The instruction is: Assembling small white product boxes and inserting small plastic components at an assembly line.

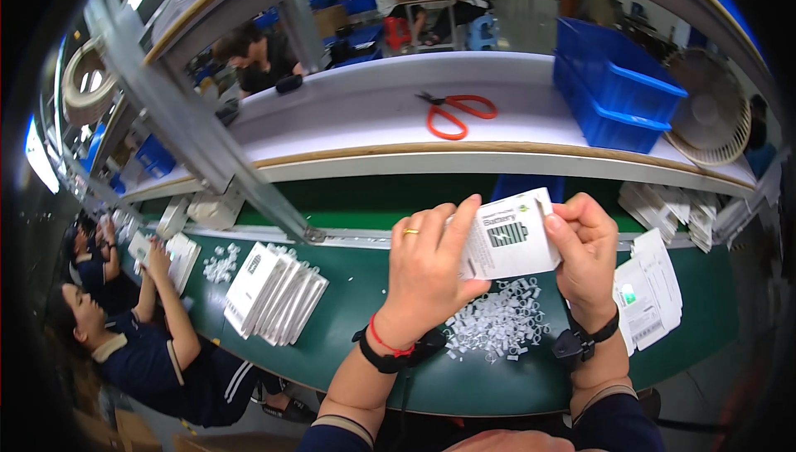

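We find the fingers of both hands grasping a white carton [516, 249]. The left hand [427, 265] grips its left edge; the right hand [587, 253] pinches its right edge, thumb at the upper corner. We judge that this two-sided hold steadies both ends and keeps the printed face toward the wearer. The carton is right of the frame's centre, raised above a pile of small white pieces [497, 319], within easy reach of either hand. We note a leaning row of white packs [274, 294] left of centre and flat white sheets [651, 294] at right, leaving, we judge, the middle for handling. The green bench [348, 290] offers sideways room between row and left wrist. Beyond, the shelf's [348, 112] front edge limits forward movement; red-handled scissors [437, 102] and blue trays [618, 79] rest there.
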Action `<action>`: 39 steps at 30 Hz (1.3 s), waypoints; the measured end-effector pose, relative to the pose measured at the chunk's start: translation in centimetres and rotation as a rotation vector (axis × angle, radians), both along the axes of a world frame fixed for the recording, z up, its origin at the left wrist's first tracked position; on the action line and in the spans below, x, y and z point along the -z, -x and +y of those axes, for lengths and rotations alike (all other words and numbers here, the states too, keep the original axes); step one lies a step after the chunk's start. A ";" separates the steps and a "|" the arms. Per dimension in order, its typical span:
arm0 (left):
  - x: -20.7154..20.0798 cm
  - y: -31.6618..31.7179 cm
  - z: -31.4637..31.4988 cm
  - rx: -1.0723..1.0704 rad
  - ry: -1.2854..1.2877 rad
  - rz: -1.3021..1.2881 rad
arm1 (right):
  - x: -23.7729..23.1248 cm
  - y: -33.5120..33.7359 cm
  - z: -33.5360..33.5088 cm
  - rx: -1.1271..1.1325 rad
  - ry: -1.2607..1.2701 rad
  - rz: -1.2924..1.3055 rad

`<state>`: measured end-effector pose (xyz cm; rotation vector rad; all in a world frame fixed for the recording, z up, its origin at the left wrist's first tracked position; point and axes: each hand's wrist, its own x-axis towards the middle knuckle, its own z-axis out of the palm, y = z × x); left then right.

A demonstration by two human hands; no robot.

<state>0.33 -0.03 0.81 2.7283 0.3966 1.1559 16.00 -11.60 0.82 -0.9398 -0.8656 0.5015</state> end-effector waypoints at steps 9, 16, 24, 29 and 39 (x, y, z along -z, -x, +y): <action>0.3 -0.9 -0.3 -0.023 -0.012 -0.065 | 0.2 0.1 0.1 0.171 -0.024 -0.282; 0.4 -0.7 0.1 -0.004 0.080 -0.106 | -0.1 -0.1 0.1 0.085 0.024 -0.382; 0.2 -1.0 -1.3 -0.085 0.157 -0.187 | 0.9 1.6 0.4 0.193 -0.004 -0.586; 1.0 -0.9 -2.0 -0.197 0.134 -0.216 | 1.5 2.2 1.2 0.252 0.003 -0.688; 2.6 3.5 -1.8 -0.344 0.082 -0.169 | -0.1 2.1 0.1 0.229 0.129 -0.640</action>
